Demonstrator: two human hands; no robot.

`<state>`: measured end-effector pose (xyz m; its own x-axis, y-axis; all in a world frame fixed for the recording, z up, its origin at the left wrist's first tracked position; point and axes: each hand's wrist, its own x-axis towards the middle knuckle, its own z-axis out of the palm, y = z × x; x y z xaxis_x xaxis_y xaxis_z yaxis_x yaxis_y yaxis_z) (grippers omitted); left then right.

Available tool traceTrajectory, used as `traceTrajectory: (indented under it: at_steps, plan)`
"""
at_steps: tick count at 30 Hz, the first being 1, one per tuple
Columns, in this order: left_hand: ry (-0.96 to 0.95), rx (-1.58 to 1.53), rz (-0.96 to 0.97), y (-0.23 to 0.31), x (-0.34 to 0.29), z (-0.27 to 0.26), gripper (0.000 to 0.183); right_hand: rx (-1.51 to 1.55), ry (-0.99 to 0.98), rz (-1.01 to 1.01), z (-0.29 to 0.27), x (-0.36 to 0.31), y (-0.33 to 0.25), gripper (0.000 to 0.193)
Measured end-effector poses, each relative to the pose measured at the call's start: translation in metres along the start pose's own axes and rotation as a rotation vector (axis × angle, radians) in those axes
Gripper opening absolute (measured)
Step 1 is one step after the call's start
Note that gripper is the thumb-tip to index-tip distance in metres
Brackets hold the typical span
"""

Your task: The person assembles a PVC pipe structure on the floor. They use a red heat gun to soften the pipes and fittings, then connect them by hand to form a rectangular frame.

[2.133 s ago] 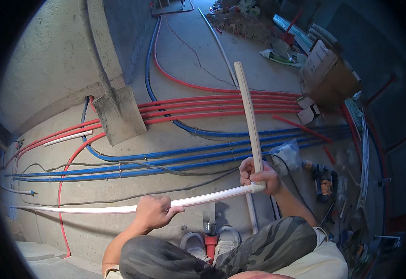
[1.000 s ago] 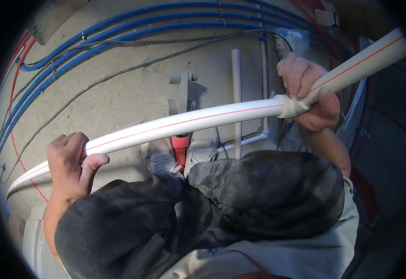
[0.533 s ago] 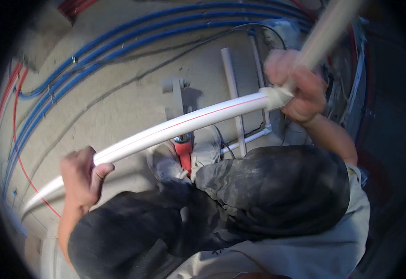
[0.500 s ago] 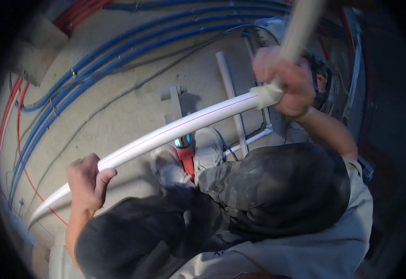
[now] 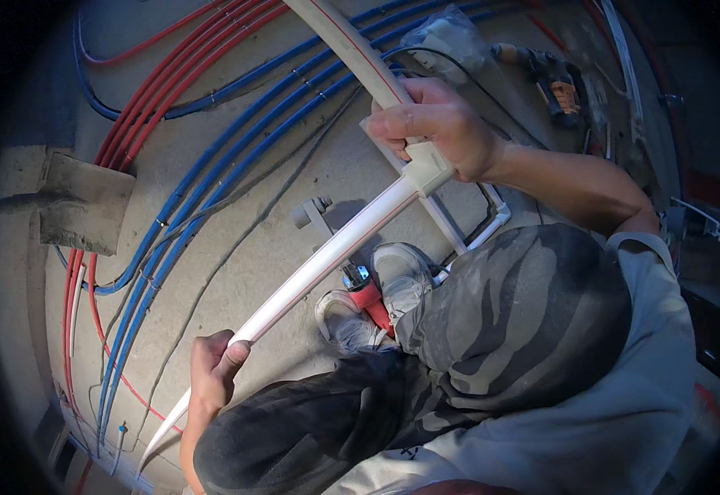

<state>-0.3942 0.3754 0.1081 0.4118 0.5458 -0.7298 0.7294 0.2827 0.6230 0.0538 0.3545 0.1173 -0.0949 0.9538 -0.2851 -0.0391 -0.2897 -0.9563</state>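
A long white plastic pipe (image 5: 327,260) with a thin red stripe runs slantwise across my knees. My left hand (image 5: 214,371) is closed round its lower left part. At the pipe's upper end sits a white elbow fitting (image 5: 428,170), joined to a second striped pipe (image 5: 351,54) that rises to the upper left. My right hand (image 5: 438,132) wraps this second pipe just above the elbow. Below the first pipe, between my shoes, lies a red-handled pipe welding tool (image 5: 368,299); its grey heads (image 5: 311,213) show on the pipe's far side.
Blue pipes (image 5: 211,198) and red pipes (image 5: 158,91) run along the concrete floor with a dark cable (image 5: 236,260). A grey board (image 5: 86,204) crosses the red ones. An orange and black power drill (image 5: 562,91), a clear plastic bag (image 5: 448,41) and a white pipe assembly (image 5: 500,216) lie farther right.
The second pipe has swung from leaning up and right to leaning up and left. The first pipe slopes more steeply. Both hands keep their hold, and the view has shifted.
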Motion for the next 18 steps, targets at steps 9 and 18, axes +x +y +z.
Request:
traceTrajectory:
  at_steps: [9,18]
  plan:
    - [-0.038,-0.015,0.029,0.004,0.001,0.005,0.072,-0.12,0.013,-0.041,-0.004,-0.006,0.004,0.027]
    - [0.429,0.636,0.147,0.016,0.007,0.046,0.055,0.026,-0.016,0.076,-0.005,0.003,0.011,0.03]
